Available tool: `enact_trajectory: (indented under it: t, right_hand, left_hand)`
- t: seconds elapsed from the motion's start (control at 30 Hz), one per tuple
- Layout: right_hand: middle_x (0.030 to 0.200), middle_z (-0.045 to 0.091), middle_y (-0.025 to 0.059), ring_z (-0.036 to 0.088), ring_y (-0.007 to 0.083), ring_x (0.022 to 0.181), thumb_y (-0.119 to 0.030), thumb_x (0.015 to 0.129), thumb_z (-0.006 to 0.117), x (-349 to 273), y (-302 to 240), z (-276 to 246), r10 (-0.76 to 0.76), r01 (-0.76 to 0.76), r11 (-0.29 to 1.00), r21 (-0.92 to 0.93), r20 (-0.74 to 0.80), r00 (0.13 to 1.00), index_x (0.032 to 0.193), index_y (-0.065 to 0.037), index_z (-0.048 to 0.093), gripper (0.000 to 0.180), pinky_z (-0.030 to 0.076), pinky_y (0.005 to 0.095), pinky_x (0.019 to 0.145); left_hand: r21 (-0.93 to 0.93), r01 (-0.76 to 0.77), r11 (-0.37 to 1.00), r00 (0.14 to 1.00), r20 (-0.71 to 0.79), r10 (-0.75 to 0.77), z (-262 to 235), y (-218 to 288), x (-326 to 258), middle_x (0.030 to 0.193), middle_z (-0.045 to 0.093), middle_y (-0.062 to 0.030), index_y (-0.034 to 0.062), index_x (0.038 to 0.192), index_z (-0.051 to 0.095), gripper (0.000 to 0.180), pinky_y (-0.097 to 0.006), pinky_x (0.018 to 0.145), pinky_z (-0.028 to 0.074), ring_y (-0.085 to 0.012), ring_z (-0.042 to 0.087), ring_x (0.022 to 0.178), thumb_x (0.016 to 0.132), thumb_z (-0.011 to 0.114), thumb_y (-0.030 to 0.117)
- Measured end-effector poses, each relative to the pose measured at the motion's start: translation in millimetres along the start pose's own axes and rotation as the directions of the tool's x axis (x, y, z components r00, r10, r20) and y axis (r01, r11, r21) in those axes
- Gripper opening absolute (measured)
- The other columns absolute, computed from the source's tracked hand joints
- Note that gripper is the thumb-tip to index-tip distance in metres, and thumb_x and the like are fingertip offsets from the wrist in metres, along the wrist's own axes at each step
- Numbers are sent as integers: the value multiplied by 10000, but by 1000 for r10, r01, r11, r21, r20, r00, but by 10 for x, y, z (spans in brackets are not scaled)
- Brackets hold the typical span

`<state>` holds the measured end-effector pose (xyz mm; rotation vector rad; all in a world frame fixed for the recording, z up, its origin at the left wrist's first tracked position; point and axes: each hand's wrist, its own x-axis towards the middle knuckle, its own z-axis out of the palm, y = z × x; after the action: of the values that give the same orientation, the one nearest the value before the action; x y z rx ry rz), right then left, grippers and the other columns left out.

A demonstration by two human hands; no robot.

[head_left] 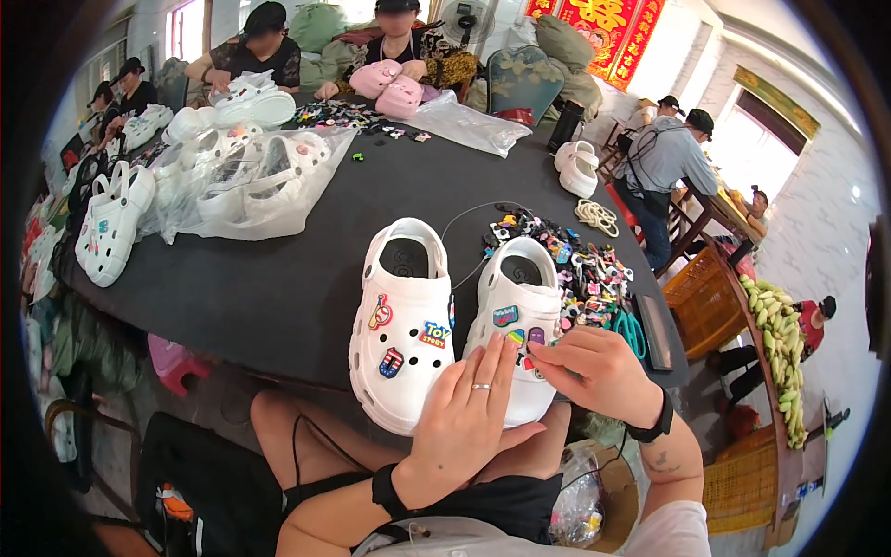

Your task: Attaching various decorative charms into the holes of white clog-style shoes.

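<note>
Two white foam clogs stand side by side on the dark table's near edge, toes toward me. The left clog (405, 299) carries several colourful shoe charms on its upper. On the right clog (531, 301) sit a teal charm (505, 317) and a purple charm (536, 336). My left hand (464, 418) lies over that clog's toe with straight fingers, its fingertips by the charms. My right hand (585, 368) pinches at the clog's side, just below the purple charm, on a small charm mostly hidden by the fingers.
Loose charms (585, 269) pile beyond the right clog, near teal scissors (630, 331) and a dark flat bar (653, 334). More white clogs in clear plastic (306, 209) stand left. Two people sit across the table (278, 306), one with pink clogs (399, 97). A carton (613, 483) stands below right.
</note>
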<state>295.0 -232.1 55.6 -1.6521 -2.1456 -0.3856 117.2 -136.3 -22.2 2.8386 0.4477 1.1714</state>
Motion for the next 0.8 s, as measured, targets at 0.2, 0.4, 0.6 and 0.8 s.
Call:
enact_trajectory:
  t: [0.2, 0.4, 0.6, 0.8]
  right_hand:
    - [739, 634, 79, 611, 175, 625, -17, 811, 730, -446, 160, -150, 421, -399, 899, 179, -108, 900, 956, -24, 732, 145, 472, 299, 562]
    - [839, 629, 104, 611, 219, 707, -149, 842, 730, -780, 749, -221, 659, -660, 748, 73, 40, 751, 1014, -39, 710, 205, 491, 335, 651]
    - [924, 629, 121, 631, 259, 820, -154, 846, 718, -894, 1167, -25, 653, -651, 755, 74, -3, 757, 1013, -41, 705, 202, 501, 367, 713]
    - [1009, 608, 126, 619, 300, 936, -114, 865, 682, -591, 1179, 128, 556, -557, 825, 95, 42, 830, 1043, -51, 710, 191, 518, 393, 805]
  left_hand:
    - [-88, -26, 996, 999, -48, 22, 60, -19, -20, 1362, 551, -234, -48, 1267, 538, 761, -338, 977, 426, -273, 618, 1102, 866, 593, 596]
    - [-54, -47, 997, 995, -87, 42, 53, -18, -19, 1327, 583, -236, -36, 1180, 576, 739, -337, 919, 466, -275, 629, 1101, 812, 670, 598]
    - [-53, -71, 996, 990, -123, 64, 63, 1, -29, 1301, 612, -188, 20, 1145, 597, 637, -368, 933, 439, -253, 627, 1126, 789, 736, 530]
    - [-380, -141, 914, 927, -375, -13, -279, -175, -388, 1145, 669, -56, 122, 1037, 661, 294, -374, 857, 485, -245, 642, 1025, 791, 780, 231]
